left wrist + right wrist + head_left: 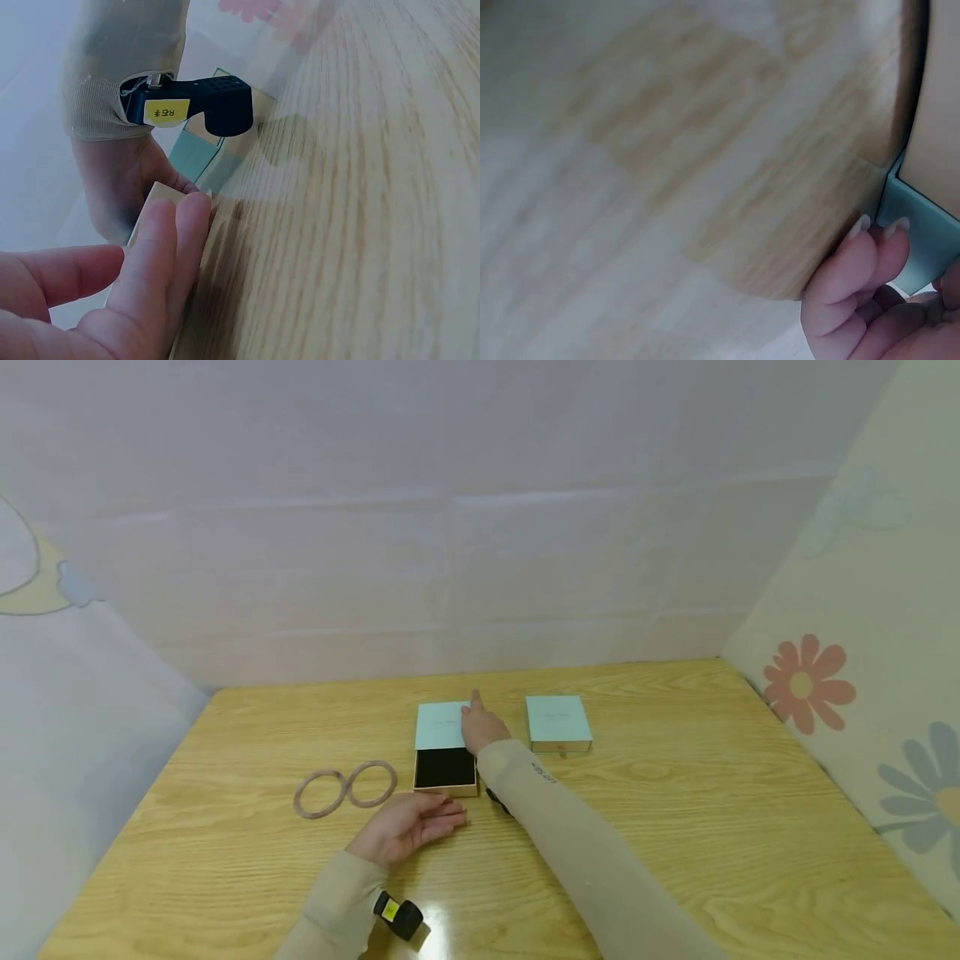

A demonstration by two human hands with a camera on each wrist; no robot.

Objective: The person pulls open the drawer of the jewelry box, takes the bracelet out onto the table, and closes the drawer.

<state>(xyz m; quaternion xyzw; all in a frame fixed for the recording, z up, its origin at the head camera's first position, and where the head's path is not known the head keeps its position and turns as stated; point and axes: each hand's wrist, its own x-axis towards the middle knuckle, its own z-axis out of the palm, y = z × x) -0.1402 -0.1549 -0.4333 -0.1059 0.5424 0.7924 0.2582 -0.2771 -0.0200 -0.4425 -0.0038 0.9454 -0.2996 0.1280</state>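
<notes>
A pale teal slide-out gift box point(439, 727) lies on the table, its black-lined inner tray point(446, 768) partly drawn out toward me. My right hand point(483, 729) grips the teal sleeve point(922, 225) from its right side, with fingertips and thumb on either side of it in the right wrist view. My left hand point(414, 827) lies at the tray's front, its fingers point(150, 255) extended along the tan front wall; contact there seems close. To the left are two mauve bangles, a left bangle point(299, 802) and a right bangle point(392, 781), side by side.
A second teal box point(558, 720), closed, sits to the right of the first on the wooden table point(712, 827). Behind the table hangs a pale cloth wall point(450, 568), and a flower-printed cloth point(885, 610) borders the right side.
</notes>
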